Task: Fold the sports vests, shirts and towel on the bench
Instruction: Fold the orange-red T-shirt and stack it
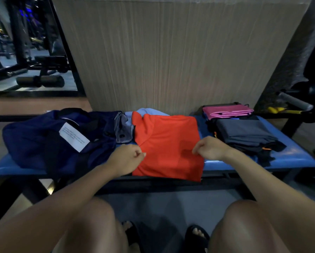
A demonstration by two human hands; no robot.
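Observation:
An orange-red shirt (168,143) lies flat in the middle of the blue bench (292,157), folded into a long rectangle whose near end hangs over the front edge. My left hand (124,158) pinches its left edge and my right hand (210,147) pinches its right edge, both about halfway along. A crumpled navy garment (43,143) with a white label lies to the left. A light blue garment (149,112) and a grey piece (123,131) lie behind and beside the shirt. At the right sit a folded dark grey stack (244,136) and a folded pink cloth (227,111).
A wood-grain wall (171,52) stands right behind the bench. A mirror (25,48) at the left shows gym machines. Gym equipment with a grey handle (295,101) stands at the far right. My knees and sandalled feet are below the bench's front edge.

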